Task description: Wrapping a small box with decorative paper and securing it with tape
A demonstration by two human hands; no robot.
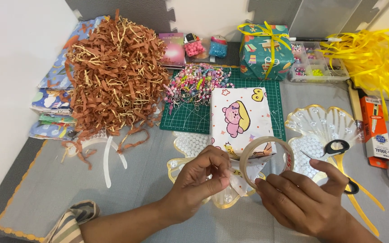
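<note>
My right hand [305, 198] holds a roll of clear tape [266, 161] upright by its lower edge. My left hand [201, 180] pinches the loose end of the tape at the roll's left side. Just behind the roll lies a box wrapped in white cartoon-print paper [239, 118], resting partly on a green cutting mat [185, 118]. A leaf-shaped clear tray with a gold rim [323, 123] sits to the right of the box.
A heap of brown shredded paper [113, 74] fills the left. Beaded chains [196, 83] lie on the mat. A teal gift box with yellow ribbon [266, 51], a bead organiser [318, 65], yellow ribbon [374, 54], black-handled scissors [343, 155] and an orange-white carton [374, 130] lie to the right.
</note>
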